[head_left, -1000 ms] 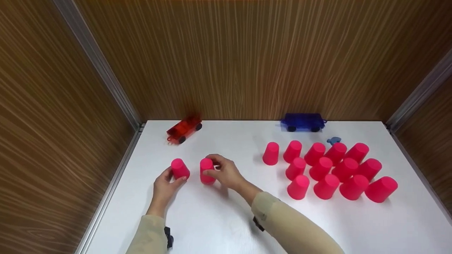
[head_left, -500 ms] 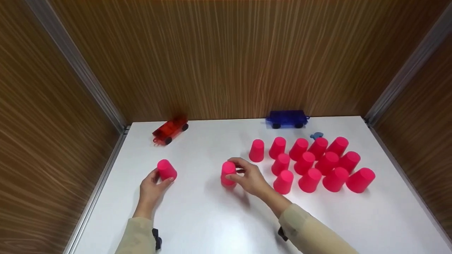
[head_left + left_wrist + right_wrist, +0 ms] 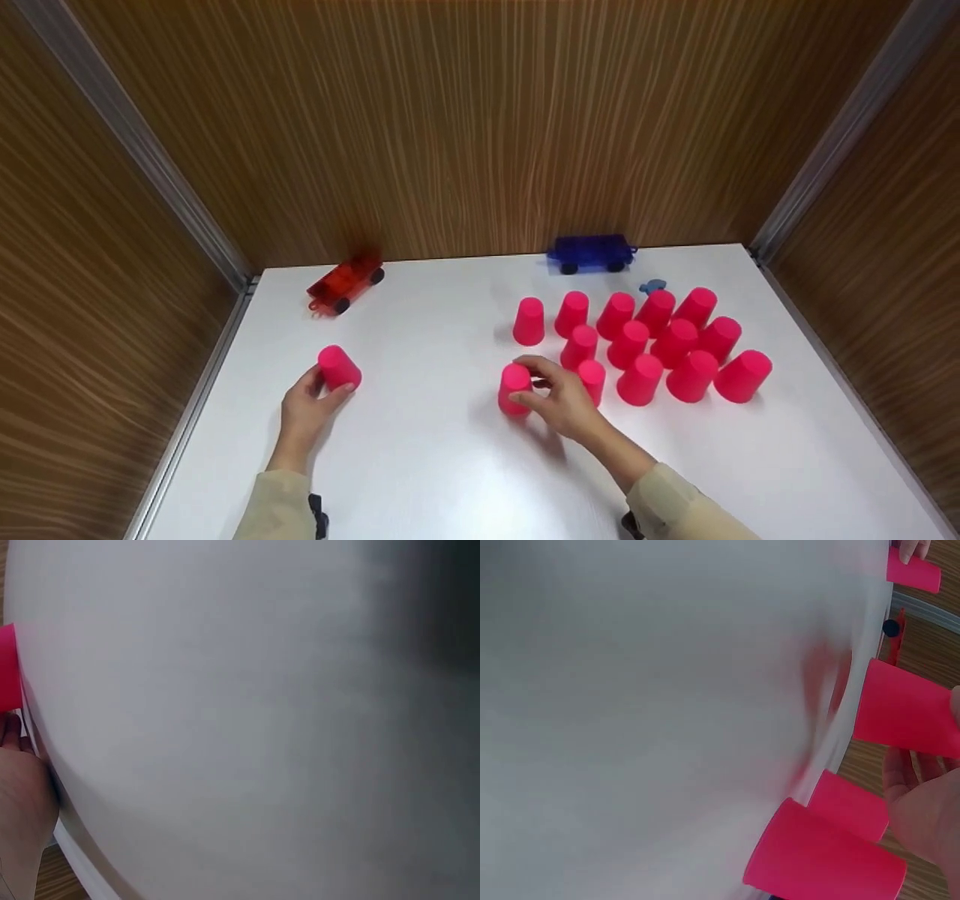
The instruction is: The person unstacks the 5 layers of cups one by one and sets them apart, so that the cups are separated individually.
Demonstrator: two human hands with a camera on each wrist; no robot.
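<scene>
My left hand (image 3: 306,412) curls its thumb and fingers round an upside-down pink cup (image 3: 339,367) at the left of the white table. Only the edge of that cup shows in the left wrist view. Toward the middle, my right hand (image 3: 566,401) pinches another upside-down pink cup (image 3: 514,390) between thumb and fingers. In the right wrist view this cup (image 3: 904,709) has its wide rim just off the table surface. Right behind the right hand stands the front-left cup (image 3: 592,381) of a group, partly hidden by the fingers.
Several upside-down pink cups (image 3: 675,343) stand in rows at the right. Along the back are a red toy wagon (image 3: 346,283), a blue toy wagon (image 3: 592,253) and a small blue piece (image 3: 653,286). Wood-patterned panels (image 3: 450,127) enclose the table's back and sides.
My right hand has carried its cup rightward, away from the left hand's cup and up to the group. The left hand keeps its grip beside the same spot. The head view has shifted.
</scene>
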